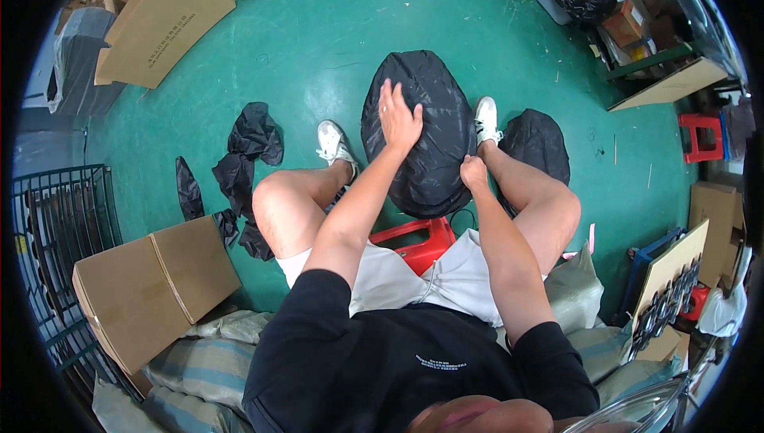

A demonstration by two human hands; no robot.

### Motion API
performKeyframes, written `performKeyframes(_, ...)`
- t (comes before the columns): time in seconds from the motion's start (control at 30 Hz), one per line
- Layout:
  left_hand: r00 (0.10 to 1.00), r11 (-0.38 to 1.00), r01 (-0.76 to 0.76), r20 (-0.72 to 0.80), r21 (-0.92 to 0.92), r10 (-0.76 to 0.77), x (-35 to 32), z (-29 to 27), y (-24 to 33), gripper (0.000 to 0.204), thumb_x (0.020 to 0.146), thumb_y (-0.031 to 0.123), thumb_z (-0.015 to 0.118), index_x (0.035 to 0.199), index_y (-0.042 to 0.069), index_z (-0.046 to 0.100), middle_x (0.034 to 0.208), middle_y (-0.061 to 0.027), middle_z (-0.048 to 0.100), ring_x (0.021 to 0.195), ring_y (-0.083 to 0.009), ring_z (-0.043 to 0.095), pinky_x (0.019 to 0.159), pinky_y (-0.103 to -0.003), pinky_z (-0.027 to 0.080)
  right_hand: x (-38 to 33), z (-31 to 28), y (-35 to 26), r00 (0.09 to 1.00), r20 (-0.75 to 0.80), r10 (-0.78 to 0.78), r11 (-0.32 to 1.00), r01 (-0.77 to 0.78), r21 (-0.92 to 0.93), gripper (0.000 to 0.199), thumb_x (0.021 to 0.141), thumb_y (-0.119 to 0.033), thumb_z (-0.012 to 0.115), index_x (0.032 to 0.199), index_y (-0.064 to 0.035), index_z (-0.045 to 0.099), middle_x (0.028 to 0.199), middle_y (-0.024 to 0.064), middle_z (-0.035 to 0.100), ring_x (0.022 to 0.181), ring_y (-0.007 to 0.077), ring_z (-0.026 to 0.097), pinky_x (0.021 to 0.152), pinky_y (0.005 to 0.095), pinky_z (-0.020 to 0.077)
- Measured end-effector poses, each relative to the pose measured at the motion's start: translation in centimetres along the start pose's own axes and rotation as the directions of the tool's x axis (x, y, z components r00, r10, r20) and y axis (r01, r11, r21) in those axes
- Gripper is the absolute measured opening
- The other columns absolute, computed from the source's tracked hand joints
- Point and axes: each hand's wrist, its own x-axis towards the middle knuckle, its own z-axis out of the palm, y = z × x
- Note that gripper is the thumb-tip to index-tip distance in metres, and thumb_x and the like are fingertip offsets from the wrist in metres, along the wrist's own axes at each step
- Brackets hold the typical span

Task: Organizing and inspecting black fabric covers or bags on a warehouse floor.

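A large, rounded bundle in a shiny black cover stands between my feet, with wrinkles running over its top. My left hand lies on its upper left part, palm down and fingers stretched out. At the bundle's right edge, my right hand is closed in a fist, gripping the black cover there. What the cover encloses is hidden. Just right of my right leg sits a second dark bundle, partly behind my shin. Crumpled black covers lie loose on the floor to the left.
A red plastic stool shows between my thighs. Stuffed woven sacks and a taped cardboard box crowd my left, beside a dark metal rack. An open carton stands far left. Cluttered shelving is far right.
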Motion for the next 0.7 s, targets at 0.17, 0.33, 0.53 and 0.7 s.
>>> performKeyframes(0.17, 0.98, 0.999, 0.031, 0.197, 0.043, -0.039, 3.6, 3.2, -2.7, 0.05, 0.083, 0.023, 0.068, 0.127, 0.005, 0.053, 0.139, -0.0099, 0.047, 0.129, -0.0292, 0.043, 0.108, -0.042, 0.035, 1.1, -0.6, 0.6, 0.988, 0.13, -0.079, 0.997, 0.081, -0.007, 0.047, 0.099, -0.034, 0.038, 0.109, 0.0021, 0.065, 0.12, 0.0262, 0.06, 0.116, 0.0397, 0.055, 0.1, 0.0455, 0.0429)
performKeyframes(0.33, 0.991, 0.999, -0.023, 0.134, 0.038, 0.018, 2.6, 4.4, -4.0, 0.041, 0.084, 0.021, 0.068, 0.123, 0.009, 0.059, 0.135, -0.007, 0.052, 0.127, -0.0274, 0.046, 0.105, -0.041, 0.037, 0.4, -5.5, -3.8, 0.844, 0.51, -0.166, 0.802, 0.416, -0.428, 0.047, 0.096, -0.038, 0.044, 0.111, 0.0018, 0.065, 0.12, 0.0237, 0.061, 0.115, 0.039, 0.056, 0.098, 0.0446, 0.0447)
performKeyframes(0.53, 0.986, 1.0, -0.015, 0.167, -0.001, 0.015, 3.0, 3.6, -4.3, 0.037, 0.083, 0.019, 0.069, 0.119, 0.012, 0.062, 0.135, -0.0065, 0.052, 0.126, -0.0281, 0.046, 0.103, -0.042, 0.038, -5.6, -13.5, -12.9, 0.658, 0.641, -0.395, 0.644, 0.696, -0.318, 0.042, 0.092, -0.036, 0.055, 0.106, 0.0027, 0.062, 0.108, 0.0207, 0.066, 0.107, 0.0379, 0.061, 0.093, 0.0445, 0.0474)
performKeyframes(0.7, 0.987, 0.999, -0.041, 0.154, 0.015, 0.039, 2.6, 3.8, -3.5, 0.026, 0.079, 0.017, 0.071, 0.102, 0.009, 0.063, 0.13, -0.0084, 0.054, 0.123, -0.0302, 0.048, 0.1, -0.043, 0.039, -7.0, -14.1, -15.9, 0.54, 0.665, -0.517, 0.57, 0.796, -0.204, 0.039, 0.09, -0.034, 0.059, 0.111, -0.0008, 0.06, 0.109, 0.0247, 0.064, 0.105, 0.0406, 0.061, 0.091, 0.0469, 0.0477)
